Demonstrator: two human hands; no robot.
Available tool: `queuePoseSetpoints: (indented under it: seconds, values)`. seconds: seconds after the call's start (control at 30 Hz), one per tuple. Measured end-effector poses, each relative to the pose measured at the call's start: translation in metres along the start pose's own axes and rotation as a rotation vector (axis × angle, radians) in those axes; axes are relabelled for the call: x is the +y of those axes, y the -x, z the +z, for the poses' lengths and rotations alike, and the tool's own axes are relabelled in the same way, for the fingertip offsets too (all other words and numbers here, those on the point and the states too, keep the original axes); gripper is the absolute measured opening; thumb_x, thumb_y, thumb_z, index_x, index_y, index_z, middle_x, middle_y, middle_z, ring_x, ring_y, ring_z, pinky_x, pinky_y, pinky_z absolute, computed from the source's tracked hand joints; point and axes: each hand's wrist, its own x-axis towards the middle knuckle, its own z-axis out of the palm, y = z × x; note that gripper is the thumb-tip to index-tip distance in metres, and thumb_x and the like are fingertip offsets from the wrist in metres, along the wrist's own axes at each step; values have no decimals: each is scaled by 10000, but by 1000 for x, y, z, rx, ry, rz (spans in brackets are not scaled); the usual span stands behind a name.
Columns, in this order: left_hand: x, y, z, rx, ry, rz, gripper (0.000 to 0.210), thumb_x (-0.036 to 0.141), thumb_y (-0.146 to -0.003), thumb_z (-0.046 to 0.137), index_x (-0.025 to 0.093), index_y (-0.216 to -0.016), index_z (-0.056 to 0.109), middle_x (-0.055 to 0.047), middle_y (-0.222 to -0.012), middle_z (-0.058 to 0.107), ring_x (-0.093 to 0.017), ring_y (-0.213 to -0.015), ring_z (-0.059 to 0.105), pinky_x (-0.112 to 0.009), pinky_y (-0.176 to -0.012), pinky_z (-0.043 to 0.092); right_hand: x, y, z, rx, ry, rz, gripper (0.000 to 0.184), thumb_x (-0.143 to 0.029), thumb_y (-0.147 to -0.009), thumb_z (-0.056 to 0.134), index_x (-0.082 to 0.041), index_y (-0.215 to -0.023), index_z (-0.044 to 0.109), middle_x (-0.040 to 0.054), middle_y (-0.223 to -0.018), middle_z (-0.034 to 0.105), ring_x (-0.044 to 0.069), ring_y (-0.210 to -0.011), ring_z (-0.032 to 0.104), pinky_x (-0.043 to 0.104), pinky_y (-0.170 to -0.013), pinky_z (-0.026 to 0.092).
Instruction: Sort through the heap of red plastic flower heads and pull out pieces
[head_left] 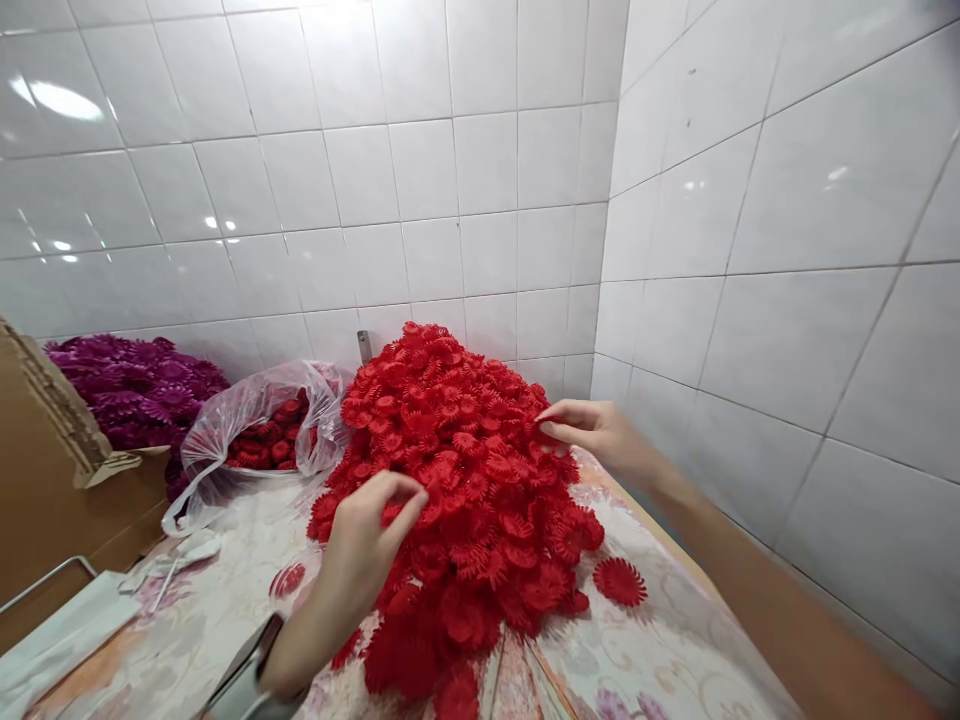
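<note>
Red fringed flower discs [469, 470], heaped on a floral tablecloth [667, 660]. Right hand [592, 428] pinches a small red piece at the heap's right edge; left hand [367, 525] curls thumb-to-finger over its left front, contents indeterminable. Light rim grips probably best spare the fringes.

no text, label, brand, number or sign can be read.
</note>
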Motion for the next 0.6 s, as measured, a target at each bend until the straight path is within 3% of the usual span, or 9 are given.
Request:
queuePoseSetpoints:
  seconds: [0.13,0.27,0.4,0.5,0.6]
  values:
    - [0,-37,21,57,-178,89,42,217,-728,578,176,-722,588,-50,-793,629,-213,-791,575,-326,-732,432,-2,-15,54,-85,-155,-1,124,-278,-710,598,-177,-773,562,4,-732,620,156,-681,604,302,-628,484]
    - [-3,-32,38,-13,1,144,88,241,-789,534,178,-779,594,-40,-837,640,-174,-801,591,-292,-748,443,15,-11,94,-101,-228,2,142,-316,-749,539,-190,-765,475,-18,-689,587,139,-626,597,292,-600,478]
    - [-12,-11,49,-7,72,169,63,222,-785,542,180,-777,589,-20,-788,643,-150,-738,600,-255,-687,461,29,6,105,-79,-286,34,150,-322,-761,545,-194,-787,469,-30,-691,557,117,-602,553,258,-570,460]
    - [-19,-4,54,29,73,234,83,186,-792,515,184,-745,584,-15,-755,634,-140,-706,597,-240,-654,467,28,16,105,-94,-145,23,120,-303,-784,526,-187,-810,545,-11,-718,581,108,-573,523,234,-530,424]
    - [-21,-2,57,105,75,278,70,169,-779,527,188,-750,587,-16,-748,630,-140,-707,594,-236,-645,473,26,18,107,-106,-50,39,177,-319,-808,492,-177,-744,576,-20,-578,569,97,-461,479,227,-471,379]
